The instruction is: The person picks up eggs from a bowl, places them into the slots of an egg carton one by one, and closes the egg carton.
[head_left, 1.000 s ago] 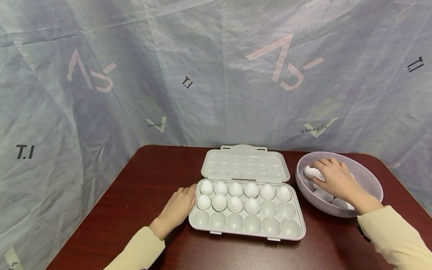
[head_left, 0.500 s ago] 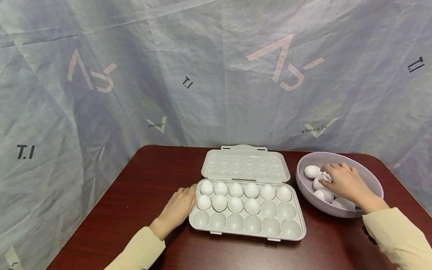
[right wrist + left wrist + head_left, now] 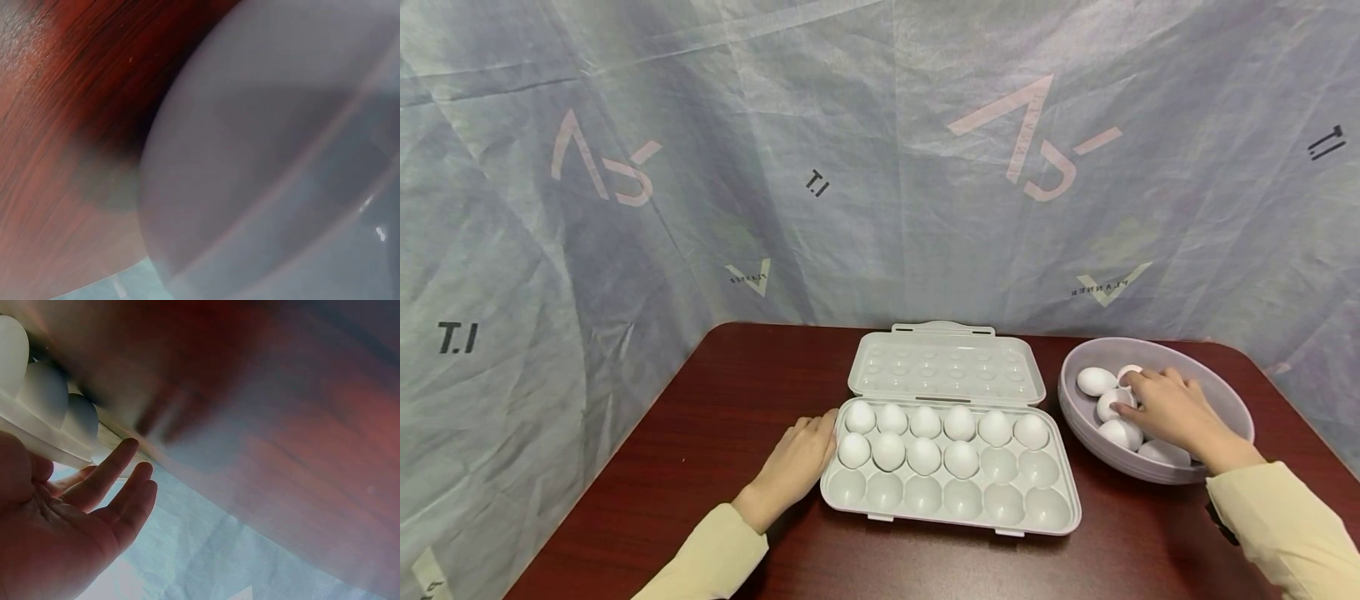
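My left hand (image 3: pixel 795 463), fingers straight and together, braces the egg tray (image 3: pixel 951 467) at its left edge while my right hand (image 3: pixel 1167 406) curls round an egg (image 3: pixel 1110 405) in the far-right bowl (image 3: pixel 1217 385).

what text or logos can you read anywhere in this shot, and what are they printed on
"T.I" in black, on the backdrop sheet at far left.
"T.I" in small black letters, tilted, upper centre.
"T.I" in black, tilted, far right.
"PLANNER", mirrored, under a pale V mark at right.
The word under the pale V mark at left: too small to read.
Large pink marks: a logo, no readable word.
Egg tray, bowl: no text.
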Available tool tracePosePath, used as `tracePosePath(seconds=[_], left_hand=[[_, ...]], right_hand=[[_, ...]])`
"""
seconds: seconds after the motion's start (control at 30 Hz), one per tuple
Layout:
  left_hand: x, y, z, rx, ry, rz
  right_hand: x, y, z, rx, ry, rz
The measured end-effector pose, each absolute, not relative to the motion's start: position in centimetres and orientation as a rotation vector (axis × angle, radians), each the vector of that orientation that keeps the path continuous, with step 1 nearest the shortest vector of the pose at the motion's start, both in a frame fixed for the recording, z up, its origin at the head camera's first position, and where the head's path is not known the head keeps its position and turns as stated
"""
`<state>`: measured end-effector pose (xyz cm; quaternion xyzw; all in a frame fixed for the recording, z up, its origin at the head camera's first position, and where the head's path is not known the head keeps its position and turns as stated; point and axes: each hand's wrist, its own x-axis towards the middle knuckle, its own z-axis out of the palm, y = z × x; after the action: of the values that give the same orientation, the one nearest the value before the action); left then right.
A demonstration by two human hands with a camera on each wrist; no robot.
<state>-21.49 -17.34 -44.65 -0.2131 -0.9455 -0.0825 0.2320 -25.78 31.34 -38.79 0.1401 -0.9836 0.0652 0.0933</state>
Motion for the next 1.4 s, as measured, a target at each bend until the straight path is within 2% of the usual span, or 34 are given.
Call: tracePosePath(seconds=[1.4], left_hand=[[-21.5,-17.4,-44.7,-0.596,-2.599,-0.224]], right_hand=[[-26.4,30.1,-38.8,0.348,-2.986,0.33]])
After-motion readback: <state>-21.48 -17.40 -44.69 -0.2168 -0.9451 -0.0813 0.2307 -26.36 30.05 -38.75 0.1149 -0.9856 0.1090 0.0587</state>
